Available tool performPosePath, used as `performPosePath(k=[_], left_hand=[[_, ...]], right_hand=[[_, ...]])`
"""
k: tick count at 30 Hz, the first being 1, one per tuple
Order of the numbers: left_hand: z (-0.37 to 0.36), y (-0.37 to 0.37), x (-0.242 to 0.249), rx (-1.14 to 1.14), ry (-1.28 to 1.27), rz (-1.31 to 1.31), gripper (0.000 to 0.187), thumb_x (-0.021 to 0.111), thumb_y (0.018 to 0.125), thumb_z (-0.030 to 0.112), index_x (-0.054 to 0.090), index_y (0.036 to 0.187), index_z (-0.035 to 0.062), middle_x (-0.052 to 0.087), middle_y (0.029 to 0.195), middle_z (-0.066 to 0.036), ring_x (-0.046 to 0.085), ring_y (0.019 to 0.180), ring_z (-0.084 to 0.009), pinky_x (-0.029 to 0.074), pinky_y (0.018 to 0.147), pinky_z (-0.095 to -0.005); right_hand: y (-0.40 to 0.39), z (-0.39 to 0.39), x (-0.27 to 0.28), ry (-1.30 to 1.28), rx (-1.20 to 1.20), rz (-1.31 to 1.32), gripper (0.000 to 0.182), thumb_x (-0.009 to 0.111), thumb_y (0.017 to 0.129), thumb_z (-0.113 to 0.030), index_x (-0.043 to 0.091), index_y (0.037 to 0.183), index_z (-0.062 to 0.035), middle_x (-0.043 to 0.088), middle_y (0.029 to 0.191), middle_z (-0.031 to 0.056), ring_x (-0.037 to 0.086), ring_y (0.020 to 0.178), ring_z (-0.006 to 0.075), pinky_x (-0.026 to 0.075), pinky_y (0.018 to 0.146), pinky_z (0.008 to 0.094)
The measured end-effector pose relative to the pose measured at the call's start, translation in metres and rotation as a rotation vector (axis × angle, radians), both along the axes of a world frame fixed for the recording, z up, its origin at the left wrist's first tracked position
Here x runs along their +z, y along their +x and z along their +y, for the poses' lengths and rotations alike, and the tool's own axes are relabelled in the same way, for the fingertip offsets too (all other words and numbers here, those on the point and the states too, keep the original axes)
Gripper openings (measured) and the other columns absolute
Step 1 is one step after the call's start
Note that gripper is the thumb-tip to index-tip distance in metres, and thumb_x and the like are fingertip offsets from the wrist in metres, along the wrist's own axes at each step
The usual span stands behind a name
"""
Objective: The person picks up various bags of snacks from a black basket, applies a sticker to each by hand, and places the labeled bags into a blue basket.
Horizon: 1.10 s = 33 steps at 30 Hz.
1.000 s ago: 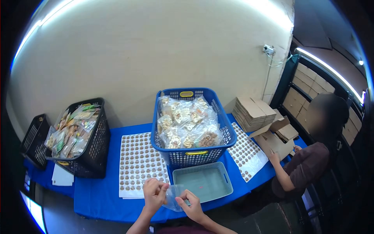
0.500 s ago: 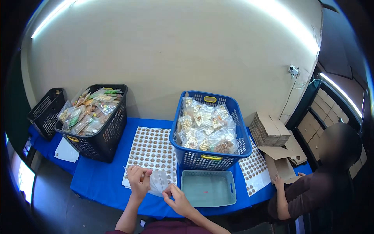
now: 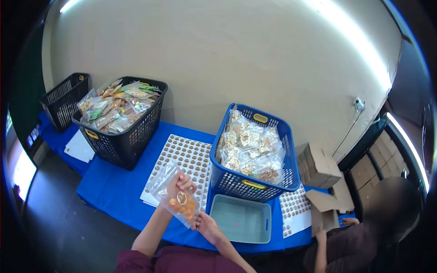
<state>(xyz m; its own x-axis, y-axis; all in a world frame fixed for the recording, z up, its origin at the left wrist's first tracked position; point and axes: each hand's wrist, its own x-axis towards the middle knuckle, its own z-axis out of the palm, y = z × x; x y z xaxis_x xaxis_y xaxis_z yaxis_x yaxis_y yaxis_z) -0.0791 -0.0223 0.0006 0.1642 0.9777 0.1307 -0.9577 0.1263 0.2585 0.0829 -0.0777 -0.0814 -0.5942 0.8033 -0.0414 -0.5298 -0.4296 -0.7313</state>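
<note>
At far left, a black basket [image 3: 68, 107] stands beside a larger black basket [image 3: 122, 148] heaped with filled packets, with white papers [image 3: 79, 148] near its foot. On the blue tablecloth [image 3: 104, 189] come sheets of round stickers [image 3: 182, 152], and in front of them the left hand [image 3: 185, 182] has its fingers curled in, clamped on the side of a clear bag [image 3: 157, 182]. The bag is held tilted above the table's near edge, orange pieces [image 3: 182, 209] gathered in its lower part and a round label [image 3: 182, 198] on its face. The right hand [image 3: 209, 227] is at the bag's lower corner; whether its fingertips pinch the plastic or only touch it, I cannot tell. The step in hand looks like handling the labelled bag, and any move from here calls for a firm left hold and light right fingertips, since the loose contents could tip it. Just right of the bag lies a pale green tray [image 3: 239, 220], with a blue basket [image 3: 227, 178] of packets behind it. Farther right are another sticker sheet [image 3: 296, 211], stacked cardboard [image 3: 318, 166] and an open box [image 3: 324, 200], where a co-worker's hands [image 3: 321, 236] are busy.
</note>
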Motion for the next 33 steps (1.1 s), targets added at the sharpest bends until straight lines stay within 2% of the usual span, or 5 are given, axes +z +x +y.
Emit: performPosePath(k=[5, 10, 17, 26, 33], left_hand=[[-0.008, 0.017, -0.036, -0.197, -0.129, -0.055, 0.027, 0.042, 0.092, 0.034, 0.052, 0.082, 0.0108, 0.049, 0.068, 0.002, 0.053, 0.070, -0.0112, 0.043, 0.084, -0.0360], [-0.021, -0.033, -0.020, -0.314, 0.017, -0.010, 0.061, 0.035, 0.090, 0.048, 0.027, 0.134, 0.0077, 0.031, 0.136, -0.018, 0.037, 0.122, -0.0333, 0.036, 0.095, -0.0484], [-0.036, -0.016, -0.035, -0.340, -0.132, 0.987, 0.042, 0.051, 0.089, 0.020, 0.038, 0.127, 0.0083, 0.056, 0.112, -0.012, 0.056, 0.101, -0.0165, 0.048, 0.082, -0.0261], [-0.044, 0.067, -0.064, -0.324, -0.083, 0.839, 0.035, 0.045, 0.092, 0.019, 0.040, 0.124, 0.0057, 0.058, 0.107, -0.009, 0.058, 0.092, -0.0128, 0.049, 0.078, -0.0262], [-0.045, 0.054, -0.050, -0.253, -0.077, 0.839, 0.031, 0.041, 0.093, 0.022, 0.041, 0.119, 0.0042, 0.053, 0.114, -0.013, 0.054, 0.101, -0.0208, 0.044, 0.085, -0.0329]], right_hand=[[0.012, 0.001, 0.006, -0.024, -0.061, -0.053, 0.016, 0.054, 0.088, -0.019, 0.056, 0.094, -0.0035, 0.052, 0.075, -0.0008, 0.047, 0.068, 0.0083, 0.037, 0.061, 0.0226], [0.037, 0.001, 0.022, 0.123, -0.292, -0.262, 0.012, 0.056, 0.086, -0.014, 0.056, 0.090, -0.0029, 0.053, 0.074, -0.0015, 0.046, 0.065, 0.0054, 0.037, 0.059, 0.0208], [0.065, -0.034, 0.004, 0.099, -0.483, -0.339, 0.014, 0.055, 0.086, -0.013, 0.055, 0.094, -0.0010, 0.054, 0.075, 0.0003, 0.050, 0.067, 0.0067, 0.041, 0.060, 0.0220], [0.105, -0.083, -0.002, -0.022, -0.683, -0.409, 0.019, 0.054, 0.087, -0.016, 0.055, 0.095, 0.0013, 0.061, 0.080, 0.0067, 0.054, 0.066, 0.0094, 0.044, 0.060, 0.0227], [0.200, -0.094, 0.112, 0.365, -1.754, -0.484, 0.018, 0.049, 0.090, -0.018, 0.053, 0.096, -0.0010, 0.052, 0.072, 0.0003, 0.046, 0.061, 0.0079, 0.039, 0.056, 0.0221]])
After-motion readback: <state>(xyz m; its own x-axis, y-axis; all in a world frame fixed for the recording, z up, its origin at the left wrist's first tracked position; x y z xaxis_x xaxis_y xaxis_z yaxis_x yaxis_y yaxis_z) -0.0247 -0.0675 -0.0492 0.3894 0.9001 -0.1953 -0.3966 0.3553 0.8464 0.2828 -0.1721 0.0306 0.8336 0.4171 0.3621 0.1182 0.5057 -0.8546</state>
